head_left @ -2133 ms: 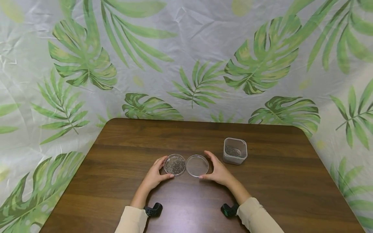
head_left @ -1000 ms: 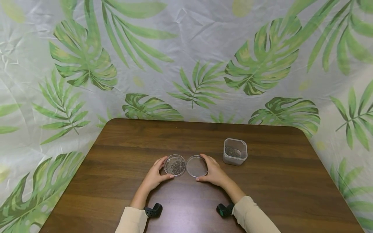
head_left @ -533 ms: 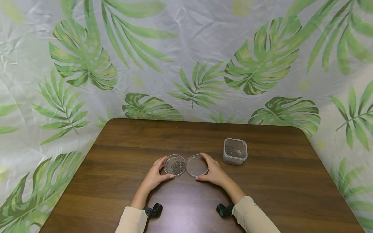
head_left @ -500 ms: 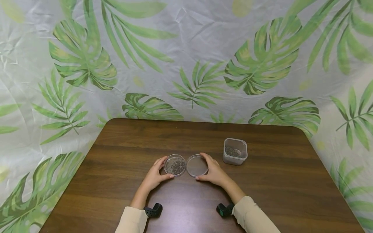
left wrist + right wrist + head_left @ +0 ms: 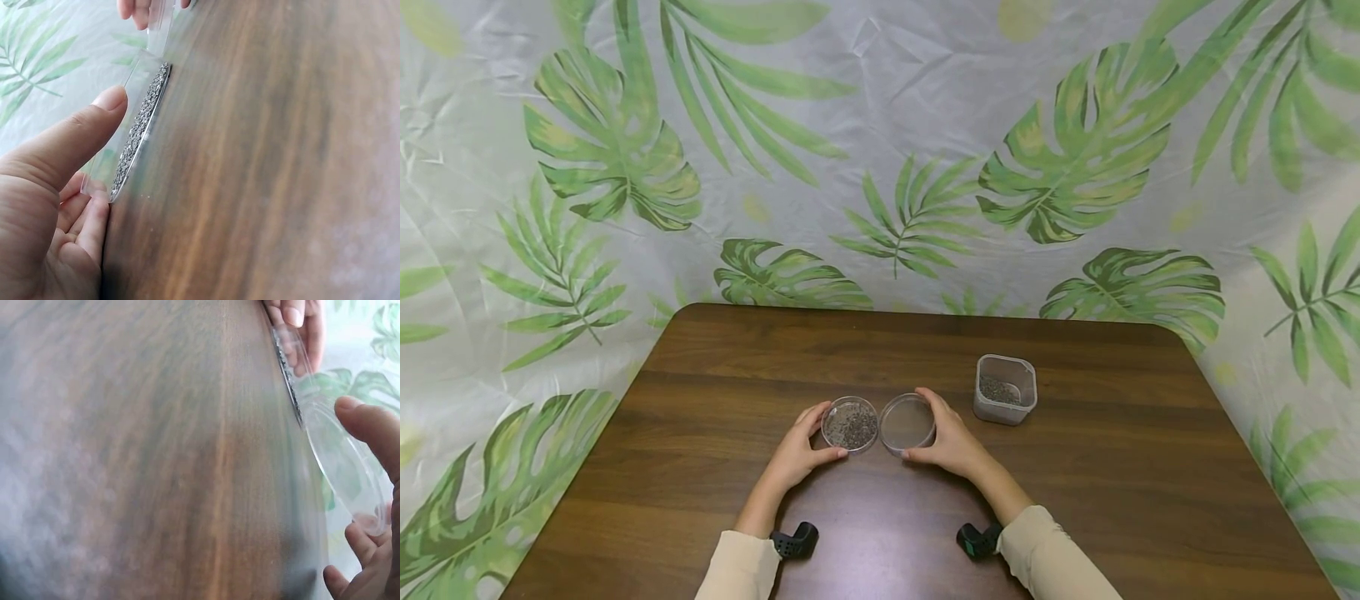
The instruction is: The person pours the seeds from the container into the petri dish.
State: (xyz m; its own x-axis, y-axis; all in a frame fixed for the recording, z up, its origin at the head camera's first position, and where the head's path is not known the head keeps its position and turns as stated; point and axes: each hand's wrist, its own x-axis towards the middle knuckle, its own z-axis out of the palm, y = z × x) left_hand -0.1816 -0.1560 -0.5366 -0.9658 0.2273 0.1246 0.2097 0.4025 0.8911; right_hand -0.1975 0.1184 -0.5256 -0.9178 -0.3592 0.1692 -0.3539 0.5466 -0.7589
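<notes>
Dark grey granules [image 5: 140, 128] cover much of the floor of a clear petri dish [image 5: 825, 437], which sits flat on the table. My left hand [image 5: 795, 447] holds it from the left, thumb at its near edge and fingers round the far side. Right beside it is an empty clear petri dish lid [image 5: 904, 425]. My right hand [image 5: 953, 442] grips this lid between thumb and fingers. In the right wrist view the lid [image 5: 340, 462] is tilted, its side by my right hand raised off the table and its other side low beside the dish.
A square clear plastic tub [image 5: 1006, 408] with similar dark granules in it stands behind and to the right of my right hand. The brown wooden table [image 5: 737, 358] ends at a leaf-printed curtain [image 5: 917, 125] at the back.
My right hand has moved left and closed round the lid, then raised the lid's right side slightly. My left hand and the dish have stayed in place.
</notes>
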